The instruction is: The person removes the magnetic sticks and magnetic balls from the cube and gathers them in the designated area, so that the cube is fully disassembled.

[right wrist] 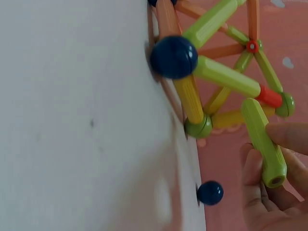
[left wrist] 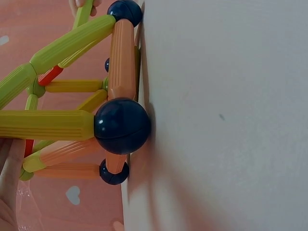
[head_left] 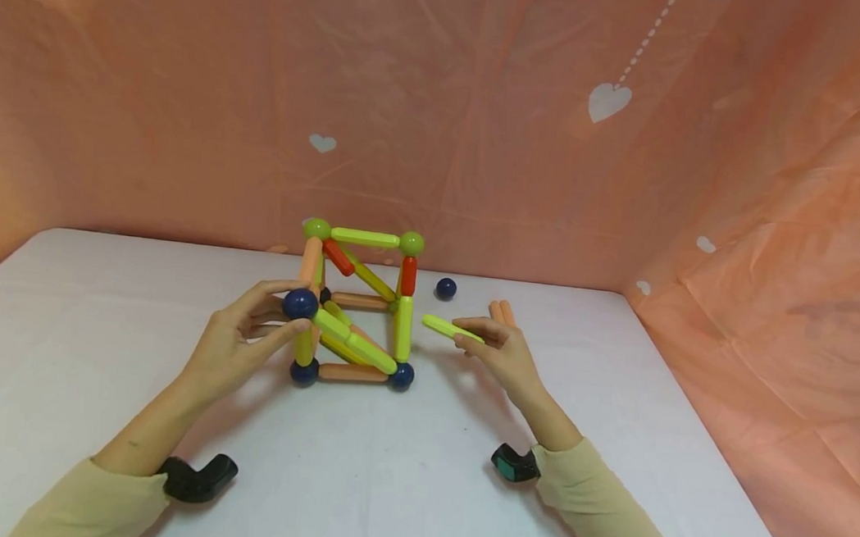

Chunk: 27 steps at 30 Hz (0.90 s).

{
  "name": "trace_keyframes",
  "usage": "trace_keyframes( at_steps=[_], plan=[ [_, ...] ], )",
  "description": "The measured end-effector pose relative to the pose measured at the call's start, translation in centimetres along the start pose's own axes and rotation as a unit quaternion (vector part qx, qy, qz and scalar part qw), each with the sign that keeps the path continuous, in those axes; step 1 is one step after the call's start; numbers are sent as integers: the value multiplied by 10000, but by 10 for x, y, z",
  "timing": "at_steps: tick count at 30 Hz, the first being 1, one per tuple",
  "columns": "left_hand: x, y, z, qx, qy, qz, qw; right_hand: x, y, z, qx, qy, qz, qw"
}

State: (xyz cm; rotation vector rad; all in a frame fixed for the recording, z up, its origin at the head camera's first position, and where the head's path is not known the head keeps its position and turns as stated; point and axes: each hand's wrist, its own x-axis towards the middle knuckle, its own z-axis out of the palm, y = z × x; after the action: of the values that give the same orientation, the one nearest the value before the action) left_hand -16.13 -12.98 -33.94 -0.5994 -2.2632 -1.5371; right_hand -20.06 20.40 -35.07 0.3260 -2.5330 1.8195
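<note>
A cube-like frame of magnetic rods and balls stands on the table. In the head view, my left hand (head_left: 237,331) holds a dark blue ball (head_left: 300,303) at its upper front-left corner between thumb and fingers. From that ball, a light green diagonal rod (head_left: 355,342) slopes down to the blue ball (head_left: 400,376) at the lower right. Right of the frame, apart from it, my right hand (head_left: 502,355) pinches a loose light green rod (head_left: 441,327). The right wrist view shows this green rod (right wrist: 263,142) between thumb and fingers. The left wrist view shows only part of the left hand (left wrist: 9,187).
A loose blue ball (head_left: 446,288) lies behind and right of the frame. Two orange rods (head_left: 503,311) lie beyond the right hand, partly hidden by it. Green balls (head_left: 412,244) top the frame's back corners. An orange cloth (head_left: 454,122) hangs behind the white table (head_left: 358,478).
</note>
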Motion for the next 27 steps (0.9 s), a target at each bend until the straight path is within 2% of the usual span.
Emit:
trace_keyframes(
  at_steps=[5, 10, 14, 20, 27],
  plan=[
    [0, -1, 1, -77, 10, 74, 9999, 2, 7, -10, 24, 267, 169, 9995],
    [0, -1, 1, -97, 19, 84, 9999, 5, 14, -21, 26, 591, 508, 9970],
    [0, -2, 1, -156, -4, 103, 9998, 8, 19, -31, 0, 819, 818, 9933],
    [0, -3, 1, -231, -25, 147, 9996, 12, 25, -43, -337, 1023, 996, 9892],
    [-1, -4, 2, -175, -7, 202, 9996, 15, 32, -54, -207, 1409, 1331, 9808]
  ],
)
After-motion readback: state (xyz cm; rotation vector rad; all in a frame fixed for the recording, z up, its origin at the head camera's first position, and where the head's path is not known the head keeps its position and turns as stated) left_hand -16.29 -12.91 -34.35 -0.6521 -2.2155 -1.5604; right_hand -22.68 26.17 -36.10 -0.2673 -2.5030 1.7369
